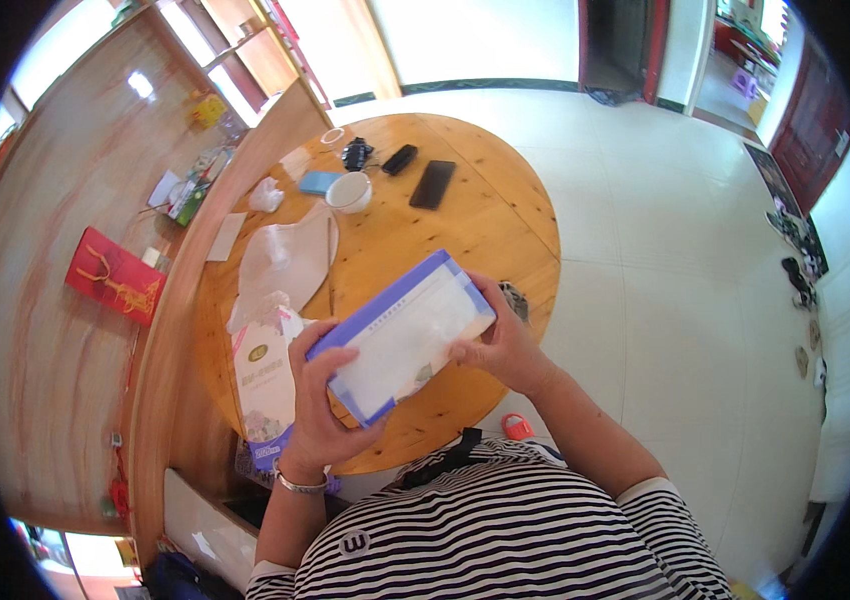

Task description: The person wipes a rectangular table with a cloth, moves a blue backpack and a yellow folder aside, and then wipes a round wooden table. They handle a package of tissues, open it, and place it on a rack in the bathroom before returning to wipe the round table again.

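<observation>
A white rectangular package with blue-purple edges (410, 337) is held tilted above the near part of a round wooden table. My left hand (331, 397) grips its left end, thumb on the upper face. At its right end, my right hand (500, 337) holds the corner, with some fingers hidden behind it. To the left, near my left forearm, a larger white and purple printed bag (263, 375) with a flower pattern lies at the table's edge. Beyond it rests a pale pink cap-shaped sheet or cloth (286, 259), with a thin stick beside it.
The round wooden table (500, 217) bears a white bowl (350, 193), a black phone (433, 184), a blue box (319, 182), a crumpled tissue (266, 195) and small black items. A wooden partition and a ledge with a red gift bag (115, 275) stand left. Shoes lie far right.
</observation>
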`<control>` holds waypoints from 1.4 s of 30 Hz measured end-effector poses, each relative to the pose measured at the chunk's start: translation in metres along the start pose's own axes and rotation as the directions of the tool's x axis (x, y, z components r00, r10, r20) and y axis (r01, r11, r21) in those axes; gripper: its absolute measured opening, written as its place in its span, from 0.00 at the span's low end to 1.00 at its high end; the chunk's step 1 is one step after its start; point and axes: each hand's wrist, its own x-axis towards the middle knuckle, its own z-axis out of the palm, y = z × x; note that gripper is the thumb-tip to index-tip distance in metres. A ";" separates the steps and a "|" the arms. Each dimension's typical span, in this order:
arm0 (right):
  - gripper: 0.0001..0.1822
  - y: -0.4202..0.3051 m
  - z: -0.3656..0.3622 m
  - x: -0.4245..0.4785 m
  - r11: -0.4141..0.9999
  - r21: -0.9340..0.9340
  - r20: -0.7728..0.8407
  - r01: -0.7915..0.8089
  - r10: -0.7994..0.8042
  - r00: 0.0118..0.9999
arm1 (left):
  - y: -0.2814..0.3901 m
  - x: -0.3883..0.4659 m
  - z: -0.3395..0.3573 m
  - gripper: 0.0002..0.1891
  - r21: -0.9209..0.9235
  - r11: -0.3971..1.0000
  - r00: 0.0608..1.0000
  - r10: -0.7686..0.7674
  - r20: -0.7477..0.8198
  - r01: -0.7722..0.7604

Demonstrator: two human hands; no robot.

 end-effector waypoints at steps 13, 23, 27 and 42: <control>0.63 -0.017 0.043 0.031 0.778 -0.580 0.270 0.243 -0.097 0.958 | -0.006 -0.018 -0.019 0.38 -0.401 0.836 0.806 -0.507 -0.304 0.375; 0.65 0.016 0.070 0.029 0.578 -0.668 0.320 0.469 -0.346 0.882 | -0.006 -0.023 -0.015 0.37 -0.326 0.820 0.724 -0.570 -0.390 0.470; 0.61 0.023 0.081 0.022 0.528 -0.694 0.257 0.489 -0.453 0.854 | 0.004 -0.017 0.000 0.51 -0.288 0.789 0.715 -0.613 -0.335 0.542; 0.56 0.042 0.081 -0.005 0.583 -0.607 0.225 0.541 -0.526 0.820 | 0.010 -0.018 0.017 0.57 -0.183 0.821 0.633 -0.541 -0.553 0.541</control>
